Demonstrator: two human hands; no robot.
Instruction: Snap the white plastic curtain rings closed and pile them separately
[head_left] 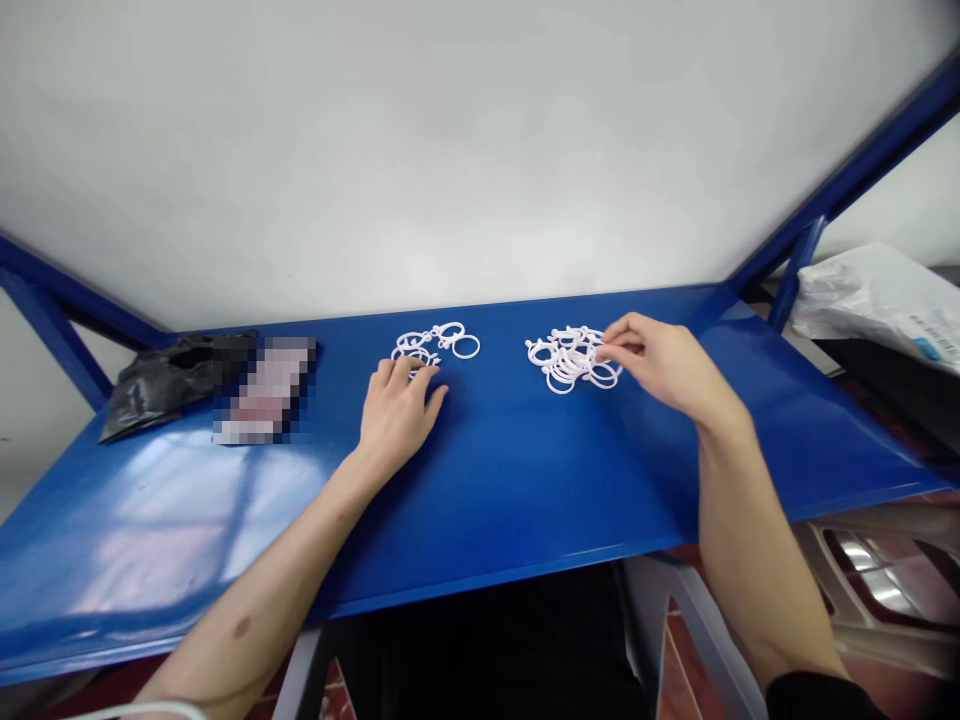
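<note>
Logging small ring pile (pixel 466 347) and large ring pile (pixel 568 366), spaced on the table (pixel 525 490) seemingly against mixing, I have left hand (pixel 399 405) at the former, fingers loosely curled; right hand (pixel 660 362) at the latter, fingertips nearly pinched; holds unclear.

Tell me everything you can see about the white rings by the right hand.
The white rings look like smooth, thin plastic hoops, several with small knobs. They overlap in a loose heap, mostly flat, on the blue table. The right hand is at the heap's right edge; whether it holds one is unclear.
</note>
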